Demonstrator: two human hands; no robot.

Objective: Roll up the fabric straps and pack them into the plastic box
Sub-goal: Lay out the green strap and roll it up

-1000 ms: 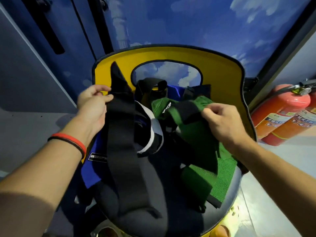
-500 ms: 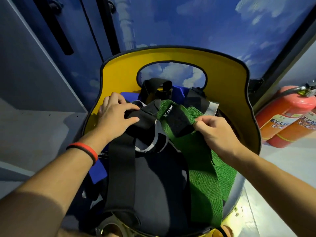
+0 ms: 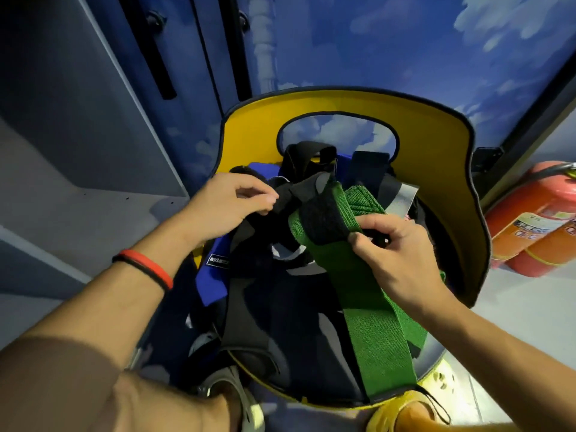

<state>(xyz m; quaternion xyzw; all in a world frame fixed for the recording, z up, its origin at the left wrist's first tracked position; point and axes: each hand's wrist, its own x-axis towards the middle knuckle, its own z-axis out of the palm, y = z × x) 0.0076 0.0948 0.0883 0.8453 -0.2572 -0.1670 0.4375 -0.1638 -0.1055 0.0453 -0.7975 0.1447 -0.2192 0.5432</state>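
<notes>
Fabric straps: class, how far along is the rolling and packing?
Done: no rolled strap or plastic box shows. In hand: the right hand pinches the green strap, the left hand pinches a black strap. Left: rolling and packing all, including the blue strap on the yellow chair.

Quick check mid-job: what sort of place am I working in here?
Likely an indoor public venue, perhaps a play or activity room: a sky-and-cloud mural covers the wall, two red fire extinguishers sit on the floor at right, and the green strap and black strap lie heaped on a yellow chair.
</notes>
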